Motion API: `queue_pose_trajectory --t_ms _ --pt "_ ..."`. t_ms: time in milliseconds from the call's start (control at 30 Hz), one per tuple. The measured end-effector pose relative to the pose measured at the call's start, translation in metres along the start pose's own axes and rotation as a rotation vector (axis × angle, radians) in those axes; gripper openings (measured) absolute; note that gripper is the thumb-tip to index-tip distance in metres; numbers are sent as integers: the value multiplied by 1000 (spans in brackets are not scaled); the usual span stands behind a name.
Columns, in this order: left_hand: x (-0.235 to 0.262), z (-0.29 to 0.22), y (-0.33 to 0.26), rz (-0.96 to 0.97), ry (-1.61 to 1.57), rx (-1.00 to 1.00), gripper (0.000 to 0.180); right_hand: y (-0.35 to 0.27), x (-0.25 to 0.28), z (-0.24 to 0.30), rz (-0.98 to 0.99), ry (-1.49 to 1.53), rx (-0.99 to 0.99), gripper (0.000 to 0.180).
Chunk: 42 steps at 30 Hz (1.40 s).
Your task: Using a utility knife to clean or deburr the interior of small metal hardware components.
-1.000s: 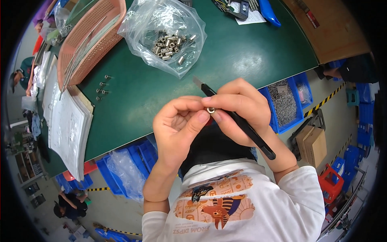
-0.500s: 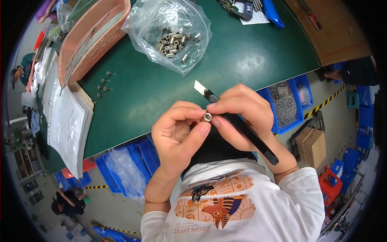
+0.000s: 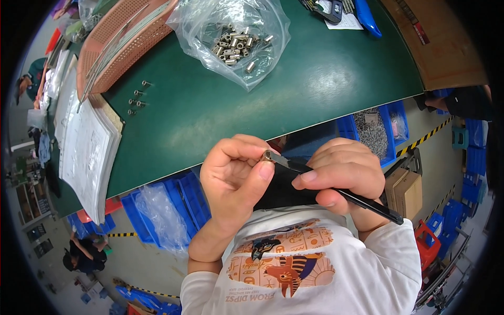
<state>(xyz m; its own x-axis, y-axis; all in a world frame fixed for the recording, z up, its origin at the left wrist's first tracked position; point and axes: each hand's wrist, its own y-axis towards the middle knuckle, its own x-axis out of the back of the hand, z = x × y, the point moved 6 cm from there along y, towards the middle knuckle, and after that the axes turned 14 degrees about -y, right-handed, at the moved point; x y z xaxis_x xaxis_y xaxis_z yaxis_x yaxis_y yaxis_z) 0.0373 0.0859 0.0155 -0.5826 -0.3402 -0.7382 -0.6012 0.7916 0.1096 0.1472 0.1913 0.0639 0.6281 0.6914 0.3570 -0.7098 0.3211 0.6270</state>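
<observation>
My left hand pinches a small metal sleeve between thumb and forefinger, close in front of my body. Closed around a black utility knife, my right hand holds the blade pointing left. The blade tip is at the sleeve's open end; whether it reaches inside is too small to tell. Farther off on the green table, a clear plastic bag lies open with many similar metal sleeves in it. Several loose sleeves stand on the table at the left.
A pink perforated basket with thin rods stands at the far left, beside a stack of papers. Tools with a blue handle lie at the far right. Blue bins sit below the table edge. Other people are in the background.
The knife has swung from pointing away to pointing left, its blade now at the sleeve. My right hand has moved right and slightly nearer. The left hand still pinches the sleeve.
</observation>
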Motion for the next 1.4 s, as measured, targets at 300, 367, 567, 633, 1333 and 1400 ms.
queue_pose_trajectory --t_ms 300,367,567,633,1333,1400 --pt "1 1 -3 -23 -50 -1 18 2 -3 4 22 -61 56 16" --pt "1 1 -3 -18 -67 3 18 2 -4 4 26 -77 68 16" --pt "1 2 -5 -29 -67 -11 17 2 -5 11 13 -168 135 18" --pt "2 1 -6 -31 -83 -5 17 3 -6 14 37 -244 179 19" --pt "1 0 -8 -6 -96 -11 16 1 -6 8 54 -96 86 18" --pt "1 0 -8 0 -102 -12 16 2 -6 10 58 -116 108 18"
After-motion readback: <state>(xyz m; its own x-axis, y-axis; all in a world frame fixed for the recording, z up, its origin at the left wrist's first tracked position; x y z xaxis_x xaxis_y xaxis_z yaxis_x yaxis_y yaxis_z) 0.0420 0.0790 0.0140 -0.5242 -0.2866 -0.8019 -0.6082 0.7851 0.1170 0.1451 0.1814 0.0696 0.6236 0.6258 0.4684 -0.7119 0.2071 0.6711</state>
